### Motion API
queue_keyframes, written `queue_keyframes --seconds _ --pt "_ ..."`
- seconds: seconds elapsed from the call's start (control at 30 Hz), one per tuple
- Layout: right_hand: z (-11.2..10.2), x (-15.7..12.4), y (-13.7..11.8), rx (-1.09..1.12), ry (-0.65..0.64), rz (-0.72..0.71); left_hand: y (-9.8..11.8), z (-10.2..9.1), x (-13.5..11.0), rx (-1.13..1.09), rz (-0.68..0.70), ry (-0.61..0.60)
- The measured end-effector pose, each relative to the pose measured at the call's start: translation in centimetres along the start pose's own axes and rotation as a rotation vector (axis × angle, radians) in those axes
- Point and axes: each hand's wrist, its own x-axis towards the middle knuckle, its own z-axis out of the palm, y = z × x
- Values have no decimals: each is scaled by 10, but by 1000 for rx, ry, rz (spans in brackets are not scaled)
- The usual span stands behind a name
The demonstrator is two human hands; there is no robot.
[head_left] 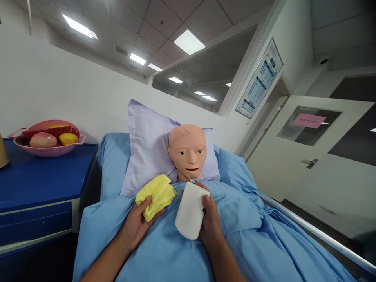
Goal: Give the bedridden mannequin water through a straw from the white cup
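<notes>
A folded yellow cloth (158,196) is gripped in my left hand (140,219), thumb on top and fingers beneath. My right hand (212,215) is closed around a white mug (190,211), which tilts over the blue quilt. From the mug's rim a thin straw (188,177) points up toward the mouth of a manikin (188,152); whether its tip touches the lips I cannot tell. The manikin's head rests against a lilac pillow (148,152), and the blue quilt (235,207) covers it up to the neck. The mug's inside is hidden from me.
On the left, a blue bedside cabinet (44,176) bears a pink basket (49,150) of fruit. A tan object (2,152) is cut off at the left edge. Along the bed's right side runs a metal rail (311,231). Beyond it a door (317,145) stands ajar.
</notes>
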Motion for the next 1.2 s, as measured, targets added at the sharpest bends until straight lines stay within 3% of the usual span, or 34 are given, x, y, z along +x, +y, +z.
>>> queue_keyframes --seconds 0.27,0.53,0.97,1.2 --pt "2 -4 4 -7 98 -96 -1 -1 -2 3 11 6" --pt "3 -2 2 -12 124 -105 -3 -8 -5 13 8 8" --pt "3 -3 3 8 309 -157 -4 -13 -9 81 14 12" --pt "7 -4 0 17 260 -168 -5 -14 -8 85 22 -1"
